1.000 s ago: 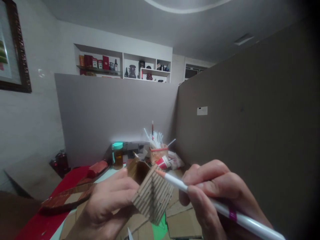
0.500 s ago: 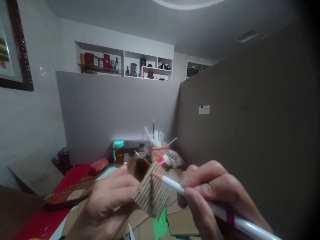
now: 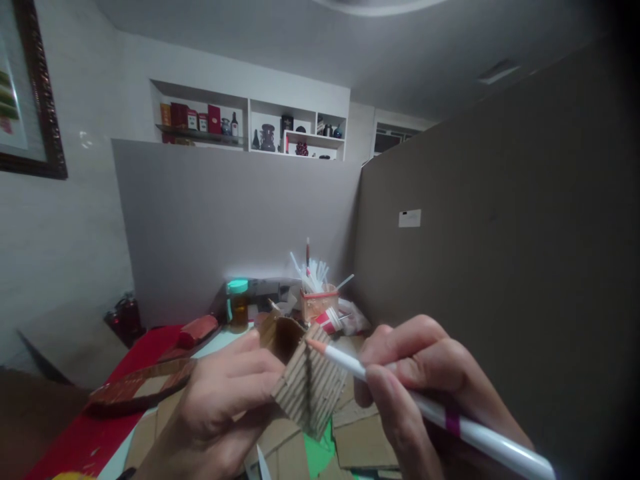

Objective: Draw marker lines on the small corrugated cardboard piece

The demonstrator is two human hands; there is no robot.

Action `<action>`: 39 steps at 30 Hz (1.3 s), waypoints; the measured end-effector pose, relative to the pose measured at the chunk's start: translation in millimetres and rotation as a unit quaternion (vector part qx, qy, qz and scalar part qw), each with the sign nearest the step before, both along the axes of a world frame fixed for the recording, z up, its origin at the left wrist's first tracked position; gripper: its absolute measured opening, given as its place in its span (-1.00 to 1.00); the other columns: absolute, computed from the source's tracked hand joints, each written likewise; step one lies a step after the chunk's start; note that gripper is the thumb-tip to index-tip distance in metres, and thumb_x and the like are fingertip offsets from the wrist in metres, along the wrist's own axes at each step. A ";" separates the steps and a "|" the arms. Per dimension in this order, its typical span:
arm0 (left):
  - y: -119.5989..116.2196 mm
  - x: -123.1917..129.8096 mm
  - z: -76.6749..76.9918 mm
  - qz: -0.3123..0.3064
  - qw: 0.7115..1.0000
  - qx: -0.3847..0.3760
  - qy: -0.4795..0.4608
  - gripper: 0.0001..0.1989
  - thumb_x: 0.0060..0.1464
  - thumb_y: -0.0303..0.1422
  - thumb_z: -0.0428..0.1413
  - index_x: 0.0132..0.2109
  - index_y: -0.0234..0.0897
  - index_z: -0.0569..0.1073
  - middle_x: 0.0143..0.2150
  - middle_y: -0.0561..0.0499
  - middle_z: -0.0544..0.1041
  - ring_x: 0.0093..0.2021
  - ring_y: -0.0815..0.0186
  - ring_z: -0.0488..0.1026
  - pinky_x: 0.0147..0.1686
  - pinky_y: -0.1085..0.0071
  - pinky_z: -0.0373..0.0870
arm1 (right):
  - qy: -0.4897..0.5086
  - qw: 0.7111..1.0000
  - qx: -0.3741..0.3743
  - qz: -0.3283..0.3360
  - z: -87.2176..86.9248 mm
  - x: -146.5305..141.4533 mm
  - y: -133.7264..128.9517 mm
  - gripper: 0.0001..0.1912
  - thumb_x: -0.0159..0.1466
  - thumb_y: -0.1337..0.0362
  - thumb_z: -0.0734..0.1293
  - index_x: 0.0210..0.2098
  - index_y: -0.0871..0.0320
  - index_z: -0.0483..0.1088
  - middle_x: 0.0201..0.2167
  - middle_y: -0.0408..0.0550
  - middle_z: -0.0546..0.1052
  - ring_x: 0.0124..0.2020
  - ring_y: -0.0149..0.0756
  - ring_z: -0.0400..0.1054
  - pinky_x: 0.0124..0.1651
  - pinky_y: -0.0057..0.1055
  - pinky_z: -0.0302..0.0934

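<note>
My left hand [image 3: 227,393] grips a small cardboard piece [image 3: 313,387] in front of me. Its near face is ridged like corrugated board, with a dark line down the middle, and a hollow brown part [image 3: 283,337] shows behind it. Pinched in my right hand [image 3: 417,387] is a white paintbrush [image 3: 343,362] with a purple band on its handle. The brush's pointed orange tip touches, or almost touches, the upper edge of the ridged face. My left fingertips are partly hidden behind the cardboard.
Flat cardboard pieces [image 3: 365,443] and a green sheet [image 3: 319,457] lie below my hands, with a scissors-like blade [image 3: 263,463] nearby. Behind stand a teal-lidded bottle [image 3: 238,307], a basket of straws [image 3: 320,305] and a tipped red-and-white cup [image 3: 329,321]. Grey partitions [image 3: 240,213] close off the back and right.
The cardboard piece and my left hand have shifted slightly right. The paintbrush has moved a little up, its tip staying by the cardboard's upper edge.
</note>
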State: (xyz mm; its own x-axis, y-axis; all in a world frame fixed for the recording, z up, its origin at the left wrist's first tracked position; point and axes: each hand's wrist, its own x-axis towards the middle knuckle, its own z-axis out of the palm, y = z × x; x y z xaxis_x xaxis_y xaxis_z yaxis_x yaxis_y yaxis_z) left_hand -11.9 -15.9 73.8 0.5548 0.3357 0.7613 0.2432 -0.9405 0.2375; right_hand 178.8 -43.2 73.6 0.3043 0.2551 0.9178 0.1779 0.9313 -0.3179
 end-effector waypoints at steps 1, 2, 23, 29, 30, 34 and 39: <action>-0.4 0.2 0.7 0.001 1.000 -0.004 -0.005 -0.69 0.31 -0.66 0.08 -0.19 -0.18 0.62 -0.34 0.10 0.58 -0.30 0.38 0.45 -0.28 0.51 0.38 | -0.006 1.000 0.003 -0.001 0.1 0.5 -0.1 -0.74 0.29 0.55 0.37 -0.45 0.13 0.35 -0.46 -0.23 0.46 -0.52 -0.46 0.31 -0.53 -0.34 0.13; -0.7 0.3 1.2 -0.001 1.000 -0.012 -0.008 -0.69 0.32 -0.65 0.08 -0.18 -0.16 0.62 -0.33 0.11 0.59 -0.28 0.38 0.46 -0.26 0.51 0.39 | -0.012 1.000 0.006 -0.002 0.2 0.9 -0.1 -0.74 0.29 0.55 0.37 -0.45 0.13 0.35 -0.47 -0.23 0.46 -0.52 -0.46 0.31 -0.53 -0.34 0.13; 5.0 -2.7 -3.7 0.018 1.000 -0.005 0.023 -0.72 0.32 -0.66 0.06 -0.16 -0.18 0.52 -0.28 0.09 0.58 -0.27 0.34 0.40 -0.26 0.43 0.33 | -0.006 0.999 -0.032 0.002 0.6 4.5 1.3 -0.72 0.34 0.50 0.37 -0.43 0.11 0.29 -0.45 -0.25 0.43 -0.52 -0.48 0.26 -0.50 -0.35 0.07; 2.7 -2.4 -9.8 0.016 0.999 -0.024 0.021 -0.71 0.33 -0.69 0.06 -0.17 -0.19 0.49 -0.27 0.09 0.57 -0.24 0.33 0.38 -0.22 0.41 0.28 | -0.042 0.998 -0.035 -0.031 0.9 7.1 1.2 -0.70 0.34 0.46 0.37 -0.47 0.10 0.27 -0.48 -0.24 0.43 -0.53 -0.48 0.24 -0.48 -0.38 0.10; 1.6 -0.9 -10.7 0.018 0.999 -0.030 0.007 -0.71 0.35 -0.68 0.04 -0.19 -0.19 0.49 -0.28 0.10 0.56 -0.24 0.34 0.37 -0.23 0.42 0.27 | -0.041 0.998 -0.036 -0.030 0.8 7.9 1.2 -0.70 0.35 0.46 0.37 -0.47 0.10 0.27 -0.47 -0.24 0.43 -0.53 -0.48 0.24 -0.48 -0.38 0.09; 0.5 3.1 -12.1 0.019 1.000 -0.021 0.005 -0.70 0.35 -0.67 0.03 -0.15 -0.19 0.54 -0.26 0.08 0.55 -0.22 0.33 0.37 -0.23 0.42 0.27 | -0.034 0.998 -0.046 -0.015 0.5 9.4 1.2 -0.71 0.35 0.47 0.38 -0.43 0.08 0.26 -0.46 -0.25 0.42 -0.53 -0.48 0.25 -0.50 -0.39 0.07; 2.5 -0.9 -8.9 0.017 1.000 -0.004 0.014 -0.69 0.29 -0.72 0.07 -0.12 -0.20 0.53 -0.25 0.07 0.57 -0.25 0.32 0.38 -0.25 0.41 0.28 | -0.039 0.998 -0.038 -0.023 1.6 6.4 0.5 -0.68 0.36 0.43 0.38 -0.48 0.09 0.26 -0.48 -0.20 0.43 -0.54 -0.46 0.24 -0.54 -0.40 0.06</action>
State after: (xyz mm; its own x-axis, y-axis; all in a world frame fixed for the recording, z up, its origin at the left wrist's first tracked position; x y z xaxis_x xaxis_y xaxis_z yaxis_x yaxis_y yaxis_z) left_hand -12.8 -13.4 64.9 0.5646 0.3603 0.7426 0.2815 -0.9298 0.2371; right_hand 185.2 -42.7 75.2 0.2466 0.3114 0.9177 0.2468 0.8956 -0.3702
